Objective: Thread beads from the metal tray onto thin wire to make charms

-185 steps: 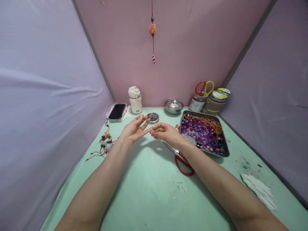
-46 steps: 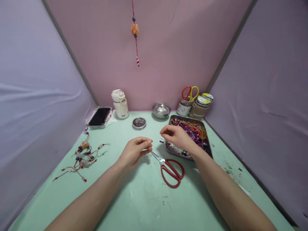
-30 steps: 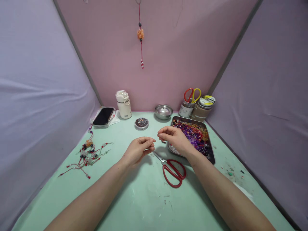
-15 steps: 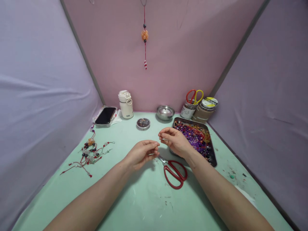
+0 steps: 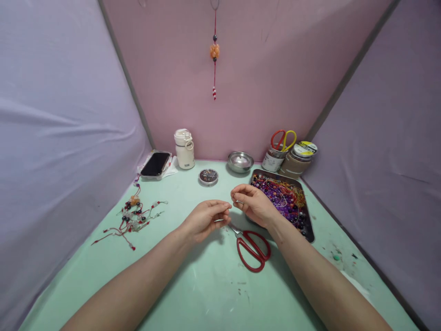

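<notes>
Two hands (image 5: 206, 221) (image 5: 254, 205) pinch their fingers (image 5: 225, 207) together, contents unclear, near one scissors (image 5: 255, 251), one tray (image 5: 312, 236).

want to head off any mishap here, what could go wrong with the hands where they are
The scissors point toward the left hand, which appears close to them in this view, so lowering it carelessly might mean a nick. The right hand overlaps the near-left part of the tray in view, so a stray knock might jolt it and scatter beads.

Head-worn view, forward and down
</notes>
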### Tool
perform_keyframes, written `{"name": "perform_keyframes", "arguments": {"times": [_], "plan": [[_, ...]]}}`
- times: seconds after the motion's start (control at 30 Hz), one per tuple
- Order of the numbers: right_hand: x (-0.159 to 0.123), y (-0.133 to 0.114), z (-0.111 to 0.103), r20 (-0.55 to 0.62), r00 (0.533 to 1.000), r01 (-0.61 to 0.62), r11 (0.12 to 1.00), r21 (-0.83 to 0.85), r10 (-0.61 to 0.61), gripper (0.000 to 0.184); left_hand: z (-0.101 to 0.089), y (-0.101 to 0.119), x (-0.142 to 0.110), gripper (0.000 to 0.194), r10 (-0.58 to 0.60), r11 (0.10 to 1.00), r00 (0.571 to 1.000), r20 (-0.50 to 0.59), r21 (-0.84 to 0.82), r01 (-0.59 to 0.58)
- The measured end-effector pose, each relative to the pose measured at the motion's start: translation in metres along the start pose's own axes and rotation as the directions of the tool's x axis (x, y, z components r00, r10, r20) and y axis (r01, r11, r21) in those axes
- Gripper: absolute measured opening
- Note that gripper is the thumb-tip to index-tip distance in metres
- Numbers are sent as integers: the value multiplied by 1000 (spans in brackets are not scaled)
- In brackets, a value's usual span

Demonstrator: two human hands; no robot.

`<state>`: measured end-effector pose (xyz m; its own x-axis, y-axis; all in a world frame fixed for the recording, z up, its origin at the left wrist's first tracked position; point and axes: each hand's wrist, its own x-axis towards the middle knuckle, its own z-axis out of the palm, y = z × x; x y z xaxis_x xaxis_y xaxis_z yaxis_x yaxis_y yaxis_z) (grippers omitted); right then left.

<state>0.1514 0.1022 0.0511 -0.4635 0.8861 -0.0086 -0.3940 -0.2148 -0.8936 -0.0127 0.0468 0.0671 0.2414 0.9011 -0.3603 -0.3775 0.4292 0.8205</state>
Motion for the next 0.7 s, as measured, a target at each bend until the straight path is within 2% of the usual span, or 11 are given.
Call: {"name": "perform_keyframes", "arguments": {"times": [0.3,0.43,0.6,0.7], "plan": [[0,0,1,-10,1000,-27,999,-25,27,16,-1,0,0,14,18,999,1000,-1,27,-18],[-1,-1,1,4,997,-77,996,-54,77,20,1,1,-1,19,62,992,998,-2,108,-61],[-4,-5,0,42,987,-148,973,-175,157,19,3,1,-1,23,151,964,987,-52,228,-135],[-4,-13,-6,30,990,-122,956,-266,135,21,3,-1,2,23,197,957,979,-49,226,-181]]}}
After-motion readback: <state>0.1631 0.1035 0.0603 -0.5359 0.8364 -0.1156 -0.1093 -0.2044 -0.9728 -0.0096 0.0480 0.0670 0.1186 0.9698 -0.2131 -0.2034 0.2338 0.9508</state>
